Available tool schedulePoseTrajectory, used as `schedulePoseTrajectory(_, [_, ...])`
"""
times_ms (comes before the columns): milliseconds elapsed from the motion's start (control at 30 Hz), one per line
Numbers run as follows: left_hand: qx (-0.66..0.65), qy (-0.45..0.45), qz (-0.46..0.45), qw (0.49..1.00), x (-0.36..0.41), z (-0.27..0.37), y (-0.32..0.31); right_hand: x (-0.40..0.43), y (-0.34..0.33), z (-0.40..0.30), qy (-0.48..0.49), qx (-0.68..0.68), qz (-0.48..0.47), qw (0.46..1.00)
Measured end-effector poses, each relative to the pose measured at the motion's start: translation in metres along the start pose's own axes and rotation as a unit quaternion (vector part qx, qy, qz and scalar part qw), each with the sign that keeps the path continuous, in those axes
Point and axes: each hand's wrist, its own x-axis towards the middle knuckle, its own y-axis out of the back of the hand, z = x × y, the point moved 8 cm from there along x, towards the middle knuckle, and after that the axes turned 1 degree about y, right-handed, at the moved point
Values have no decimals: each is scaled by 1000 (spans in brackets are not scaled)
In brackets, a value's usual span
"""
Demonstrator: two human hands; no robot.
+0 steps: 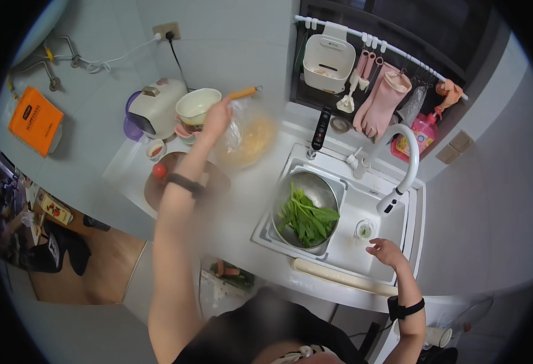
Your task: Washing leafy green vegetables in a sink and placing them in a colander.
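My left hand [217, 119] reaches over the counter, its fingers where the wooden-handled pot [198, 105] and a clear plastic bag [250, 139] overlap in view. Which of the two it grips, if either, I cannot tell. The bag has something yellowish inside and looks blurred. My right hand [387, 253] hangs over the front right of the white sink [350, 255], fingers apart and holding nothing. It is nearest the drain strainer [365, 230], which has green bits in it. Left of it in the sink, a metal bowl [323, 185] holds leafy greens [309, 218].
A white faucet [412, 159] arches over the sink. A tomato [159, 170] lies on a brown cutting board [152, 193], near a small cup [156, 150] and a white appliance [157, 109]. Pink gloves [384, 102] and a white bin [329, 63] hang from a rail.
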Motion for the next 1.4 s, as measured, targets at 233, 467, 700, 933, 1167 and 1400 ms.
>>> schedulePoseTrajectory(233, [-51, 13, -17, 998, -43, 52, 119, 0, -5, 5, 17, 8, -1, 1000])
schedulePoseTrajectory(467, [-77, 52, -105, 990, -146, 25, 113, 4, -8, 7, 18, -15, -28, 999])
schedulePoseTrajectory(700, [-89, 69, -111, 987, -225, 27, 73, 11, -16, 0, 25, -43, -50, 998])
schedulePoseTrajectory(933, [-33, 37, -241, 969, -284, 19, 24, 37, -45, -1, 60, -88, -86, 991])
schedulePoseTrajectory(1167, [-17, 108, -290, 951, -258, 60, 45, 42, -31, -10, 58, -87, -82, 991])
schedulePoseTrajectory(1400, [-49, 16, -131, 990, -241, 89, 86, 89, 30, -108, 163, -69, 170, 969])
